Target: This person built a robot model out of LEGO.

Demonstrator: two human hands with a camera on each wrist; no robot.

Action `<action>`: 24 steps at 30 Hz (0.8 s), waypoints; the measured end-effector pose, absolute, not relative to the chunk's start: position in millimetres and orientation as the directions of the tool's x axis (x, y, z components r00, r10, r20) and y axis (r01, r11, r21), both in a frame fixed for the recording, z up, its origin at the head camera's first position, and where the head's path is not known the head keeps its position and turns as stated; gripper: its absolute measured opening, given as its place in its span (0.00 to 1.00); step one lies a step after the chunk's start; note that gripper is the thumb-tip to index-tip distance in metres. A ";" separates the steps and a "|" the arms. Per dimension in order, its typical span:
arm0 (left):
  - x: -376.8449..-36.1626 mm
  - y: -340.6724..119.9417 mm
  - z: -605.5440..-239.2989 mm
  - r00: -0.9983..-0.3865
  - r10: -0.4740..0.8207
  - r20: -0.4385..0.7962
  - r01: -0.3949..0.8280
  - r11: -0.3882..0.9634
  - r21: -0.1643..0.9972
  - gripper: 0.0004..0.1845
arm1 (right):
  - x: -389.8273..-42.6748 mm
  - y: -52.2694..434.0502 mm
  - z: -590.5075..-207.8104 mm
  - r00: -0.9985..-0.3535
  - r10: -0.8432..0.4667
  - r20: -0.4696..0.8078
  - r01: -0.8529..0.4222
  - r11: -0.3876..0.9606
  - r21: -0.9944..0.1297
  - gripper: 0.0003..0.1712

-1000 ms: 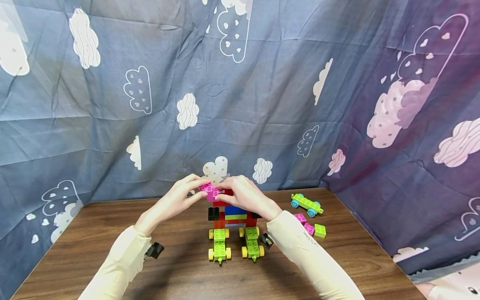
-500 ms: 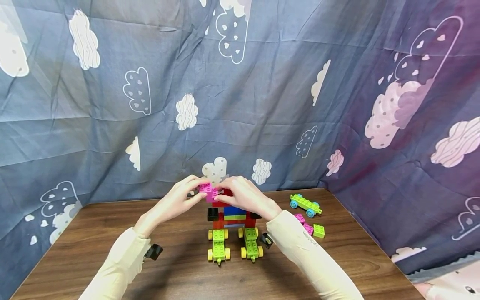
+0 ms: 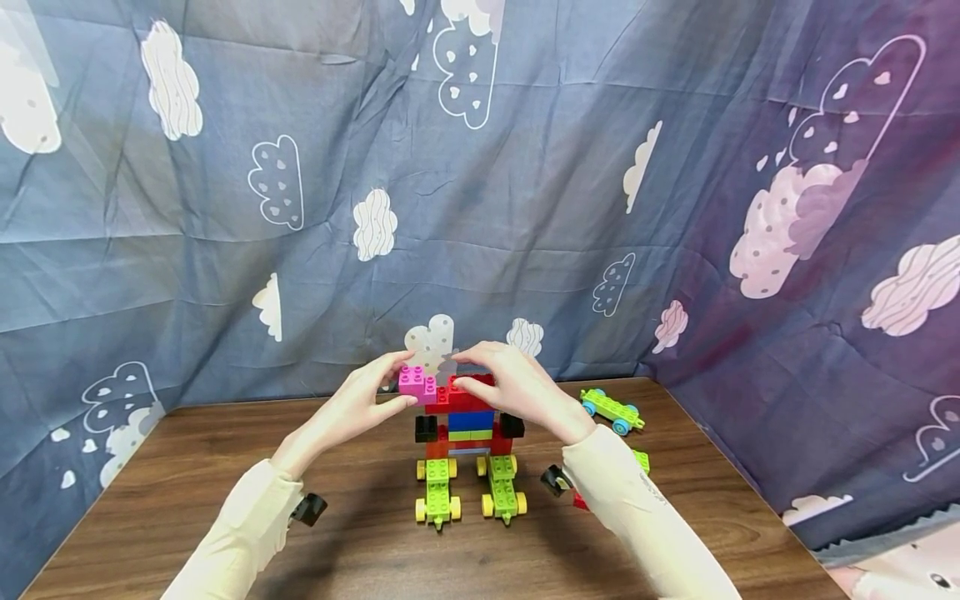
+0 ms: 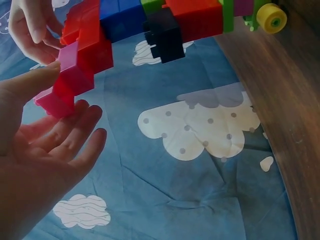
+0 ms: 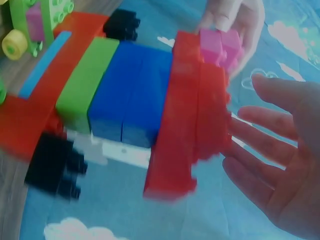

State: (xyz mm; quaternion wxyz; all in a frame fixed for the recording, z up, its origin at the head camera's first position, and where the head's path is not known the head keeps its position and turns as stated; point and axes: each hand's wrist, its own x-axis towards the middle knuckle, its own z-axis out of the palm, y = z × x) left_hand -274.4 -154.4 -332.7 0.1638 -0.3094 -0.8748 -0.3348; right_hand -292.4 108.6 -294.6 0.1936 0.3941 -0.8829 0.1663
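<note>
Head view: the left hand [image 3: 352, 408] is pinching a pink brick [image 3: 417, 384] sitting atop the brick tower [image 3: 467, 421], its long axis running sideways between both hands.

Left wrist view: thumb above, fingers [image 4: 75, 131] below — loosely curled.

Right wrist view: the right hand [image 5: 285, 165] is hovering with relaxed fingers just beside the red top layer [image 5: 192, 117] — the pink brick lying beyond it.

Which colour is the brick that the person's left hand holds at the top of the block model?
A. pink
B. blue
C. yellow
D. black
A. In the head view the left hand has its thumb and fingers round the pink brick, which sits at the left end of the red top layer of the model; the left wrist view shows the same pink brick at the fingertips.
</note>
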 end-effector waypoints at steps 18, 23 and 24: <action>-279.5 -152.5 -338.6 -0.767 0.402 0.500 0.639 0.549 0.539 0.30 | -290.0 196.6 -316.6 -0.664 -0.500 0.555 -0.668 0.731 -0.140 0.17; -279.3 -152.0 -338.4 -0.771 0.404 0.493 0.635 0.546 0.546 0.30 | -293.6 225.5 -336.4 -0.725 -0.442 0.528 -0.608 0.770 -0.191 0.15; -279.4 -151.9 -338.5 -0.772 0.404 0.492 0.634 0.545 0.548 0.30 | -294.4 231.7 -341.0 -0.738 -0.428 0.521 -0.592 0.782 -0.197 0.15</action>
